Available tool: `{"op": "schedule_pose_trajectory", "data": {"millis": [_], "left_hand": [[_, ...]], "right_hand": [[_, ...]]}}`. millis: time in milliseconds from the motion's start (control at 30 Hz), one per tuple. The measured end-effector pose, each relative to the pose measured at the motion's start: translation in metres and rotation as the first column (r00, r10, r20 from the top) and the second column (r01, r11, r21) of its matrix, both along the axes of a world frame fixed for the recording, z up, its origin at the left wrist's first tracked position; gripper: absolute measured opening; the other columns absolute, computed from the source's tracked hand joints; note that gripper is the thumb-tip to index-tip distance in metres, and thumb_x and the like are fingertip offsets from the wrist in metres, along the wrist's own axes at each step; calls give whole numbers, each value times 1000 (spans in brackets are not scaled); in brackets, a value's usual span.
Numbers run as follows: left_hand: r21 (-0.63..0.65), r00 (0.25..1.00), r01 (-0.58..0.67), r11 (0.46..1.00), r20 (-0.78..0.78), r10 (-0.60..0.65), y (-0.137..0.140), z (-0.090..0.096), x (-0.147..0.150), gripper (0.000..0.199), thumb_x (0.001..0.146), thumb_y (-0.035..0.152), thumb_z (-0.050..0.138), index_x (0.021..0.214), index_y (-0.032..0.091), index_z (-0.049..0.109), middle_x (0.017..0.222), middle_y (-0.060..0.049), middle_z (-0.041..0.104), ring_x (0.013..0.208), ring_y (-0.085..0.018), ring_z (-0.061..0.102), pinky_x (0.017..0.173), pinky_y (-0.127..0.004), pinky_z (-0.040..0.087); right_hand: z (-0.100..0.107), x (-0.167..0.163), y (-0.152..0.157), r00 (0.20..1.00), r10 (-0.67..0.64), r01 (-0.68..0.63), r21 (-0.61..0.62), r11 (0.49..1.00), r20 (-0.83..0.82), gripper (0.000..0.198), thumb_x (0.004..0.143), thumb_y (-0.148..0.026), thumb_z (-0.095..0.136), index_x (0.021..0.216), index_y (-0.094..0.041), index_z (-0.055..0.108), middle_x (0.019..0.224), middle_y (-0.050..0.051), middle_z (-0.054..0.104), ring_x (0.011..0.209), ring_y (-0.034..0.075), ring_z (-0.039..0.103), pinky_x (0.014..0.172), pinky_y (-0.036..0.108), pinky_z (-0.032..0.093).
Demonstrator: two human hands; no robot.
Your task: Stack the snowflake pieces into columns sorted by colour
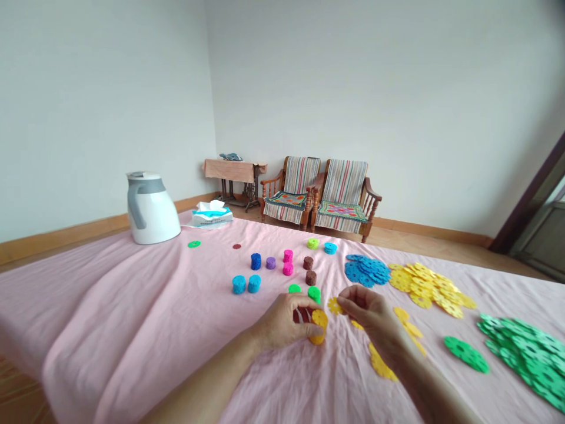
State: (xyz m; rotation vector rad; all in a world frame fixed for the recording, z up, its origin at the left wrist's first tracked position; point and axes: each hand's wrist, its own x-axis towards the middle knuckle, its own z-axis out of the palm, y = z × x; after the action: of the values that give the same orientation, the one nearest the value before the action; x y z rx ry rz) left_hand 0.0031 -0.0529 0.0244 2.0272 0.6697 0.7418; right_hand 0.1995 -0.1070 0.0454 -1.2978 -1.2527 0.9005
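My left hand (286,323) is closed around a short stack of yellow notched discs (318,327), thumb in front and fingers behind. To its right, my right hand (364,309) pinches a single yellow notched disc (334,305) by its edge, a little apart from the stack. Loose yellow discs (382,363) lie on the cloth beneath and beside my right wrist. Just beyond my left fingers stand two green stacks (313,294), one partly hidden by the hand.
Small stacks in blue (253,284), pink (288,269) and brown (311,278) stand farther back. Piles of blue (366,271), yellow (430,287) and green discs (525,356) spread on the right. A white jug (154,215) and tissue box (212,215) stand at the far left of the pink cloth (154,330).
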Motion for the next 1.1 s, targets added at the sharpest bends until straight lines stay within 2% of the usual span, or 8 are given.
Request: {"op": "schedule_pose_trajectory", "data": {"millis": [133,333,433,533,633,767,933,1100], "left_hand": [[-8,1000,18,1000,-5,-18,-2,4,0,36,73,45,73,90,14,71,76,-2,64,63,-12,51,57,-22,39],[-26,999,34,999,14,-34,-3,9,1,40,71,48,74,96,16,72,78,-2,64,64,-11,53,57,-21,38],[-22,1000,21,1000,16,-20,-3,8,1,41,71,47,75,96,16,73,78,-3,64,63,-12,53,56,-21,38],[-17,999,22,1000,27,-22,-3,7,1,39,71,45,75,96,16,73,78,-3,65,63,-12,53,56,-21,38],[-23,998,32,999,50,-31,-2,6,1,38,71,44,75,97,16,73,78,-2,64,63,-11,53,56,-21,39],[-23,999,27,999,40,-26,-3,7,1,40,70,44,76,99,17,72,78,-2,63,63,-12,52,57,-22,39],[-14,999,37,999,32,-37,-3,8,1,41,71,47,75,100,17,72,79,-2,64,63,-12,52,57,-21,39],[-9,999,28,1000,21,-28,-4,7,1,44,73,51,72,100,17,72,79,-2,65,63,-12,52,57,-21,39]], "right_hand": [[6,-25,-8,991,59,-62,-25,998,-117,29,65,-43,73,67,-17,61,61,-1,60,56,11,52,54,23,40],[-11,-31,-4,997,16,-15,25,1000,-75,27,67,-42,72,66,-18,60,61,0,63,58,13,57,54,25,44],[-12,-30,-3,999,3,-2,32,999,-46,24,69,-40,70,67,-18,60,60,-1,61,58,13,57,55,26,44],[-3,-27,-6,999,8,-8,8,1000,40,22,72,-39,64,68,-18,59,62,0,61,60,14,57,58,27,45],[7,-24,-13,969,74,-73,-12,997,236,17,72,-33,64,81,-19,62,78,2,65,72,17,60,61,28,45],[10,-24,-22,889,132,-155,18,988,439,30,68,-22,67,97,-24,60,100,2,64,90,19,58,72,30,46],[3,-26,-22,875,74,-127,79,989,479,28,70,-23,66,98,-24,59,96,2,64,88,18,58,73,30,47],[1,-25,-17,881,73,-109,52,993,467,28,73,-27,64,100,-23,58,94,2,65,84,18,59,67,29,45]]}}
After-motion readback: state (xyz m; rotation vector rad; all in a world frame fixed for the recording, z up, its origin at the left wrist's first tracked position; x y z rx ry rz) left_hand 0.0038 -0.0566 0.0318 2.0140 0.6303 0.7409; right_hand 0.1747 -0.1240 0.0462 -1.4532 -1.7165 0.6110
